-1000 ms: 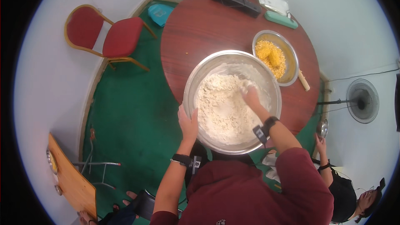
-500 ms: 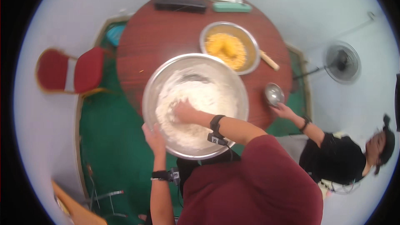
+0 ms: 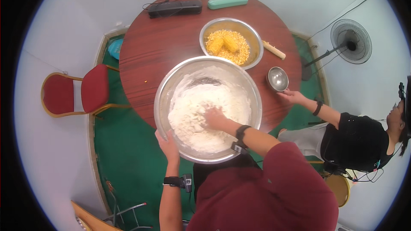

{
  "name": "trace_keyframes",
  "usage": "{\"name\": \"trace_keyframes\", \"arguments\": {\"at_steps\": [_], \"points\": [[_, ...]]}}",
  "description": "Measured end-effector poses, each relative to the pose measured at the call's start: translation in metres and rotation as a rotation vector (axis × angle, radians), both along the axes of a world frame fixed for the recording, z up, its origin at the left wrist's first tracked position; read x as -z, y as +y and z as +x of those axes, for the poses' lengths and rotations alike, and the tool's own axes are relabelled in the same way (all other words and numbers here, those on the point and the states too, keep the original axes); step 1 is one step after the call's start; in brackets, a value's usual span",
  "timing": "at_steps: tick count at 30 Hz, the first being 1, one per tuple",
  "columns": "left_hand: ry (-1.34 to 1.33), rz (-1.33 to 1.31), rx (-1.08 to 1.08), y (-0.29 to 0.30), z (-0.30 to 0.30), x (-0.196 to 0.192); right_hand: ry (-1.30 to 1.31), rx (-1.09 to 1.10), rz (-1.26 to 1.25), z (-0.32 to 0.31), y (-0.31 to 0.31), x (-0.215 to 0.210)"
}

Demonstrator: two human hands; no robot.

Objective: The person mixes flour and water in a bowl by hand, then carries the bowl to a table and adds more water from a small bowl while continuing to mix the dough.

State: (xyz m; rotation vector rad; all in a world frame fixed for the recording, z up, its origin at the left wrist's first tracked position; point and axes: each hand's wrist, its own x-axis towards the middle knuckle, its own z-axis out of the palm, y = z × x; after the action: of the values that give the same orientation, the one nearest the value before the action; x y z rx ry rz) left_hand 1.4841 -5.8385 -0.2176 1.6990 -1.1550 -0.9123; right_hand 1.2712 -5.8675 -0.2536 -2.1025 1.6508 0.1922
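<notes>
1. The round red-brown desk [image 3: 145, 60] is carrying all the working items, with a red chair [image 3: 77, 92] standing well apart to its left on the green floor [image 3: 124, 154].
2. The large steel mixing bowl [image 3: 165, 96] is sitting at the near edge of the desk, overhanging it slightly toward the person, and is holding a mound of white flour dough [image 3: 192, 124].
3. A smaller steel bowl [image 3: 257, 45] of yellow corn is standing just behind the large bowl, touching or nearly touching its rim.
4. The right hand [image 3: 215, 117] is reaching in from the lower right, forearm angled across the rim, palm down and fingers pressing into the dough; the grip is partly buried, so its spread cannot be told.
5. The left hand [image 3: 168, 145] is bracing the near outer rim of the mixing bowl, forearm vertical, fingers spread flat against the metal.
6. A co-worker's hand [image 3: 292, 97] is resting beside a small steel cup [image 3: 277, 78] at the right edge.
</notes>
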Motion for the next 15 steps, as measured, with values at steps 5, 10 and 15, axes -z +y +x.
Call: {"name": "trace_keyframes", "arguments": {"at_steps": [5, 10, 15], "points": [[0.064, 0.033, 0.034, 0.001, 0.001, 0.005, 0.166, -0.079, 0.345, -0.007, 0.029, -0.026], [0.081, 0.065, 0.005, -0.003, -0.009, -0.009, 0.212, -0.195, 0.165, -0.001, 0.025, -0.034], [0.110, 0.058, -0.013, 0.001, -0.008, -0.006, 0.074, -0.056, 0.013, -0.007, -0.007, -0.004]]}}
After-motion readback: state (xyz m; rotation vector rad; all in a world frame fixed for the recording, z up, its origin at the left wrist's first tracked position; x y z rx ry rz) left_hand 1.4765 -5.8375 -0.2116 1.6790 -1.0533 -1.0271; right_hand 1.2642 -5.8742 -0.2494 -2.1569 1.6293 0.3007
